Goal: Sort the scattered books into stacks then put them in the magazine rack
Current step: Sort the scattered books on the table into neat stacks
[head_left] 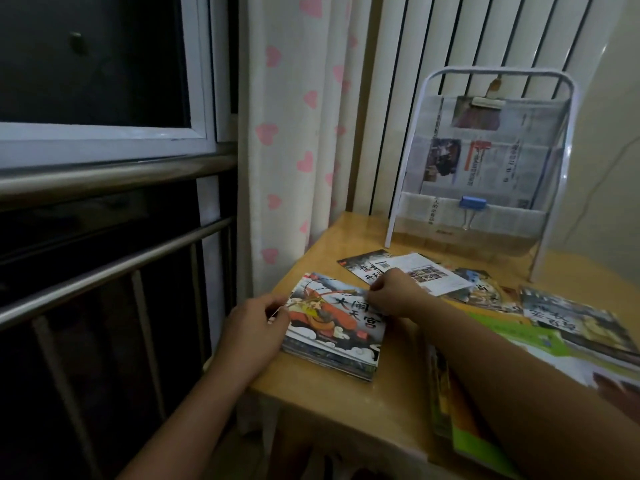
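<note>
Both hands square a stack (334,336) of picture books at the tabletop's (346,403) near-left corner: left hand (254,332) pinching the left edge, right hand (393,294) curled, fingers gripping the far edge. Best tapped flush before lifting. One rack (485,168) stands far right; about six loose books (433,275) remain scattered.

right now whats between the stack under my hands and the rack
In the head view, two loose books lie between the stack and the rack: a dark book and a white book overlapping it.
</note>
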